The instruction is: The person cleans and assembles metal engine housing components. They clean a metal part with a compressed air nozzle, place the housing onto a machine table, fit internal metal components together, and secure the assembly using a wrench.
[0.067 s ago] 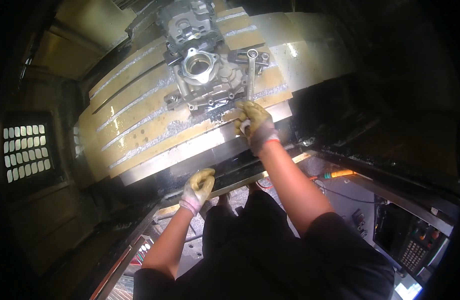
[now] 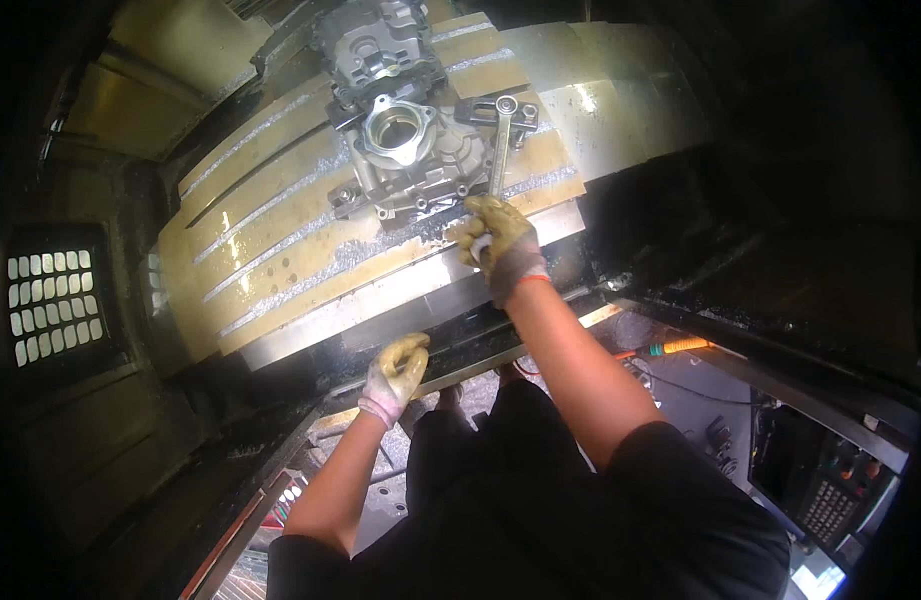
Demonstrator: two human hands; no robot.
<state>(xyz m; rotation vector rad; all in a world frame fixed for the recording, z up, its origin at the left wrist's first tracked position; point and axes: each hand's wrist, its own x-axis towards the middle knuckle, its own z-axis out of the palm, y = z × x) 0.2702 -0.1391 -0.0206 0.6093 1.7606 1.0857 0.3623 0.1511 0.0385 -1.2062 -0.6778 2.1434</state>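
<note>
My right hand (image 2: pixel 498 243), in a yellow-coated work glove, is closed around the lower end of a long steel wrench (image 2: pixel 501 155). The wrench's ring end sits over a bolt on a dark clamp (image 2: pixel 477 112) beside a grey metal casting (image 2: pixel 420 170). A round, flanged bore (image 2: pixel 396 131) faces up on that casting. My left hand (image 2: pixel 398 372), gloved too, hovers near the front edge of the machine. Its fingers are loosely curled, with a gap to the thumb and nothing visible between them.
The casting is clamped on a slotted machine table (image 2: pixel 270 262) strewn with metal chips. A second casting (image 2: pixel 375 45) stands behind it. Left is a grated window (image 2: pixel 55 305); at lower right, a control panel (image 2: pixel 825 490) and an orange hose (image 2: pixel 680 346). A metal sill (image 2: pixel 480 372) crosses in front of me.
My right hand has shifted slightly left, and the wrench's handle has swung left with it around the bolt. My left hand stays almost where it was.
</note>
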